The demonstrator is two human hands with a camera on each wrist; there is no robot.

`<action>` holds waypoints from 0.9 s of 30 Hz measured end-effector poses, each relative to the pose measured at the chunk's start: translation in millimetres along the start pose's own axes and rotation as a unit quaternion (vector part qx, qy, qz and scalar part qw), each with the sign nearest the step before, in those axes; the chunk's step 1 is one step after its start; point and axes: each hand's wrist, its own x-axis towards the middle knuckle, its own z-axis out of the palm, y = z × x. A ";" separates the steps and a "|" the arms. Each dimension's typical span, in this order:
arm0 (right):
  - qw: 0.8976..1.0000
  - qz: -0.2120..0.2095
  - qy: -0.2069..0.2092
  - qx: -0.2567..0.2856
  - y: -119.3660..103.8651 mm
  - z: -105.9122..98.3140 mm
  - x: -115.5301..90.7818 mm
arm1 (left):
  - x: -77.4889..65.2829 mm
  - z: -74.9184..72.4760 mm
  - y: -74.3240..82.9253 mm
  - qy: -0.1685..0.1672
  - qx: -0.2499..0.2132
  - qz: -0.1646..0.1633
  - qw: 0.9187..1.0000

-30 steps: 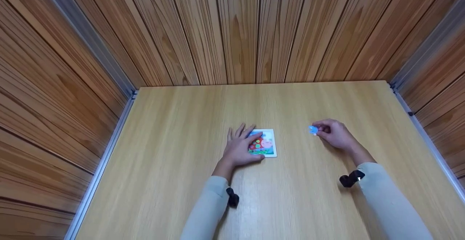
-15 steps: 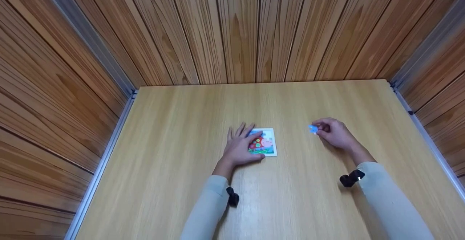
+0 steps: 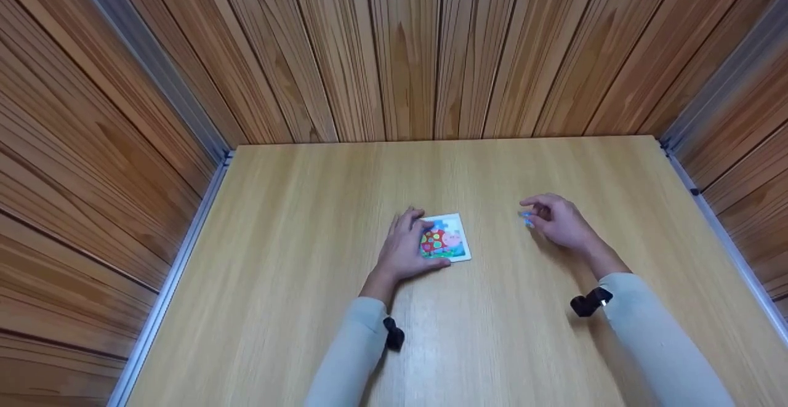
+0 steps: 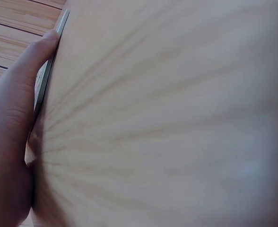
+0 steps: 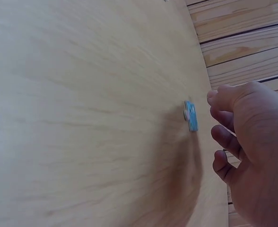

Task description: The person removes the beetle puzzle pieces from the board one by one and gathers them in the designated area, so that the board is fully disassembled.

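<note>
In the head view, my left hand (image 3: 406, 250) holds a square, white-bordered puzzle board (image 3: 454, 217) with a pink pig in a red spotted dress. The thumb lies along its near edge; the other fingers bend at its far left, covering that side. The left wrist view shows the thumb against the board's thin edge (image 4: 48, 73). To the right, my right hand (image 3: 557, 222) is over the table, fingers loosely bent. By its fingertips is a small blue puzzle piece (image 5: 191, 116), which a gap separates from the fingers in the right wrist view.
Both hands are over a light wooden table (image 3: 308, 222). Wood-plank walls (image 3: 406, 50) rise behind it and on both sides, with grey metal rails (image 3: 169, 290) along the side edges. A small black device (image 3: 394, 334) sits at each sleeve cuff.
The right fingers have parted from the blue puzzle piece they pinched. The left fingers, spread before, have drawn together, and the puzzle board has turned slightly, its far edge shifting left.
</note>
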 end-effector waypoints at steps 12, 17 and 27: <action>0.999 -0.004 -0.031 -0.027 -25.7 12.9 6.1 | 0.4 0.3 -0.7 0.006 0.017 0.013 1.000; 0.997 -0.015 -0.046 -0.054 -37.8 23.8 11.9 | 0.0 -0.5 -2.3 0.005 -0.014 0.006 1.000; 0.997 -0.019 -0.065 -0.045 -60.1 46.1 26.0 | -0.4 -3.4 -1.3 0.006 -0.032 -0.003 0.999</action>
